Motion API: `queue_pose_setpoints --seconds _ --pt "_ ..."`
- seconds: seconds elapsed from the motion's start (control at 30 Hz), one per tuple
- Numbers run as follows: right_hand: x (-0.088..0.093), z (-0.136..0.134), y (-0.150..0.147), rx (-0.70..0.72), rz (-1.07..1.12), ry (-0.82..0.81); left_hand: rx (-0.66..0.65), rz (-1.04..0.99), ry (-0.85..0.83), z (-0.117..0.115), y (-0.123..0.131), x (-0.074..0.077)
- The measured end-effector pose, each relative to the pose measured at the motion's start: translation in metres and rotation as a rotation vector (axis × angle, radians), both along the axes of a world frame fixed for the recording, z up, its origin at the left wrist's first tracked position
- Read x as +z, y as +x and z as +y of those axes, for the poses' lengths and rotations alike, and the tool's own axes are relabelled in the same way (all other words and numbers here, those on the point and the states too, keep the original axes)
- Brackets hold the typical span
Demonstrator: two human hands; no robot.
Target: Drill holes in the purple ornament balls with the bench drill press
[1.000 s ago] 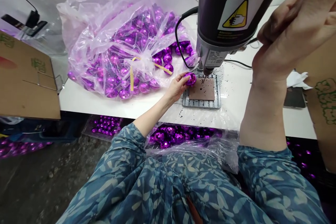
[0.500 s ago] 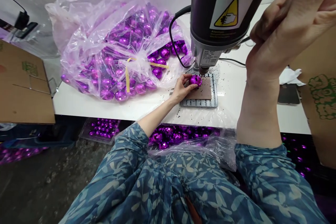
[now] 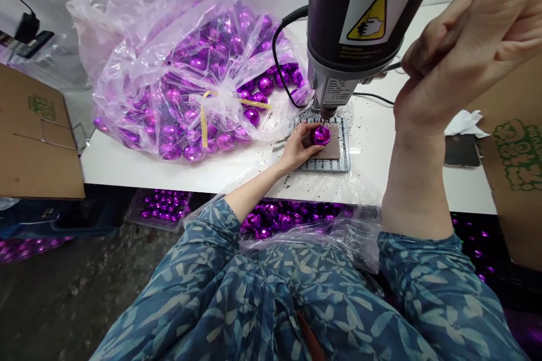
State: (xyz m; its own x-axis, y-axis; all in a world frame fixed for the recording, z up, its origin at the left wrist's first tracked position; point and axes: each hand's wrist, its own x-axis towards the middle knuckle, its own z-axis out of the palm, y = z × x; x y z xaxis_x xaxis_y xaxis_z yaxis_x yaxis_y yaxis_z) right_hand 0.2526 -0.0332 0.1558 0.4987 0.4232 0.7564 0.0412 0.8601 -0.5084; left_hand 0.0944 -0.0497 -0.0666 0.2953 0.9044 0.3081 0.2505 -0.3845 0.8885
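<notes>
My left hand (image 3: 298, 148) is closed on a shiny purple mirrored ball (image 3: 322, 136), fingertips and thumb at its left side. The ball rests on a brown board (image 3: 332, 152) over the slotted metal base (image 3: 346, 155) of a bench drill press (image 3: 353, 11). Right above the ball is the drill chuck (image 3: 328, 113), with a thin bit reaching the ball's top. Raised at the upper right, my right hand (image 3: 470, 51) has curled fingers round a dark lever (image 3: 393, 66) from the drill's side; most of the lever is hidden by the hand.
A clear plastic bag (image 3: 169, 79) of purple balls lies on the white table (image 3: 127, 163). More balls (image 3: 288, 219) sit below the front edge. Cardboard boxes (image 3: 38, 135) flank the table. A dark phone-like slab (image 3: 462, 150) and white tissue (image 3: 466, 122) lie right. Dark shavings surround the base.
My left hand has shifted the ball slightly right, to directly under the chuck. The bit now meets the ball's top. My right hand stays raised at the lever.
</notes>
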Motion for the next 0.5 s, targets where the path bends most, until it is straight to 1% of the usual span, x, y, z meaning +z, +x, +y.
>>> queue_pose_setpoints --seconds 0.1,0.23,0.37,0.5 --pt "-0.006 -0.013 -0.001 -0.015 -0.011 -0.011 -0.023 -0.042 0.001 0.002 0.001 -0.004" --pt "-0.022 -0.022 0.001 -0.023 -0.017 0.029 -0.026 -0.062 0.003 0.002 0.002 -0.008" --pt "-0.038 -0.020 0.003 -0.010 -0.038 0.115 -0.019 -0.064 0.005 0.003 0.001 -0.010" --pt "-0.053 -0.011 0.007 -0.049 -0.036 0.184 -0.010 -0.073 -0.004 0.002 0.001 -0.011"
